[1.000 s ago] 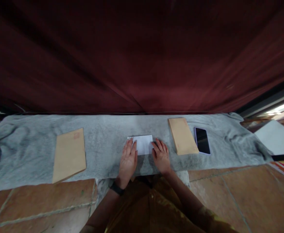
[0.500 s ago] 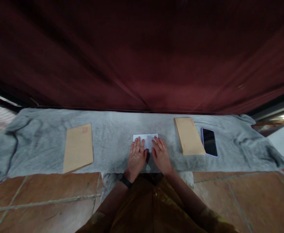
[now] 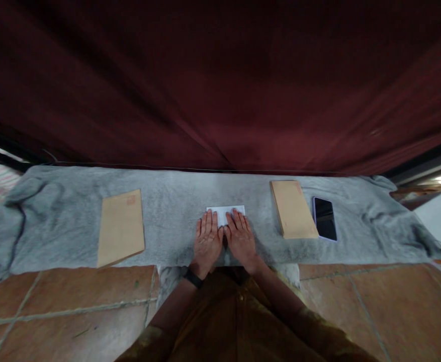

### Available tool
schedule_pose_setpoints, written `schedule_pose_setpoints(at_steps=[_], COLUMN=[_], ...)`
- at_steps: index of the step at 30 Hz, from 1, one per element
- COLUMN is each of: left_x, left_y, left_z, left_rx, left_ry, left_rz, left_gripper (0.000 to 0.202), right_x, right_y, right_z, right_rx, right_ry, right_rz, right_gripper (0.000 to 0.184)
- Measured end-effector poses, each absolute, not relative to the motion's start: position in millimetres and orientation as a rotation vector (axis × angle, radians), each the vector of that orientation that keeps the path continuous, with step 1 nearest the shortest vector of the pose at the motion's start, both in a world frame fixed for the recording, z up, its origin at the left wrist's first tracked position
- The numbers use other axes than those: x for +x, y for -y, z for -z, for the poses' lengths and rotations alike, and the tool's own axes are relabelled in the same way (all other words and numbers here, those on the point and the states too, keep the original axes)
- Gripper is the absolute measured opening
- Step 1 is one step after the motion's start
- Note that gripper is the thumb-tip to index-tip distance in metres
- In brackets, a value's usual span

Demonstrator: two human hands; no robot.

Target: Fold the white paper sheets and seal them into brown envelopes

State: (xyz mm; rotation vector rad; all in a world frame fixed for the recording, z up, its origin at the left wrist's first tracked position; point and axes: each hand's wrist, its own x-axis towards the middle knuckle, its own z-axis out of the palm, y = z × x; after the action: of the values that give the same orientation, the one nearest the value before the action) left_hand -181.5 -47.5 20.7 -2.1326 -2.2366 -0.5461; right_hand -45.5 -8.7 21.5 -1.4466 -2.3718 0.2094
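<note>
A small white sheet of paper [image 3: 222, 216] lies on the grey cloth in front of me, its far edge showing beyond my fingertips. My left hand [image 3: 208, 240] rests flat on its left part, fingers stretched out and pointing away from me. Over its right part lies my right hand [image 3: 240, 239], also flat with fingers extended. The two thumbs come close together in the middle. Most of the paper's near side is hidden beneath my palms. A dark band [image 3: 193, 277] circles my left wrist.
Brown envelopes [image 3: 121, 229] lie to the left, and a stack of brown envelopes [image 3: 294, 210] to the right. A phone [image 3: 325, 218] sits beside that stack. Grey cloth [image 3: 175, 216] covers the long surface; a dark red curtain [image 3: 220, 100] hangs behind it. Tiled floor [image 3: 73, 301] shows below.
My hands have flattened further onto the paper and drawn closer together, thumbs now nearly meeting. The paper and the envelopes stay in place.
</note>
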Motion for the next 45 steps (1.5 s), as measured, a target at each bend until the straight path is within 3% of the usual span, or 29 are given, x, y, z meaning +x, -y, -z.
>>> schedule_pose_setpoints(at_steps=[17, 24, 33, 45], left_x=[-195.3, -166.4, -196.2, -179.3], left_y=[49.4, 66.5, 91.9, 94.7], left_z=[-30.8, -34.2, -23.6, -31.9], left_rx=[-2.079, -2.346, -2.283, -2.404], left_ry=[2.257, 2.11, 2.131, 1.993], left_rz=[0.537, 0.471, 0.4, 0.413], left_gripper=[0.059, 0.058, 0.069, 0.059], right_x=[-21.8, -22.1, -19.2, -3.2], right_y=[10.1, 9.7, 8.6, 9.7], right_z=[-19.8, -18.2, -14.2, -20.6], right_rx=[-1.531, -1.536, -1.522, -1.544], right_ry=[2.293, 2.287, 2.306, 2.288], right_rz=[-0.113, -0.118, -0.094, -0.095], right_gripper=[0.059, 0.058, 0.059, 0.054])
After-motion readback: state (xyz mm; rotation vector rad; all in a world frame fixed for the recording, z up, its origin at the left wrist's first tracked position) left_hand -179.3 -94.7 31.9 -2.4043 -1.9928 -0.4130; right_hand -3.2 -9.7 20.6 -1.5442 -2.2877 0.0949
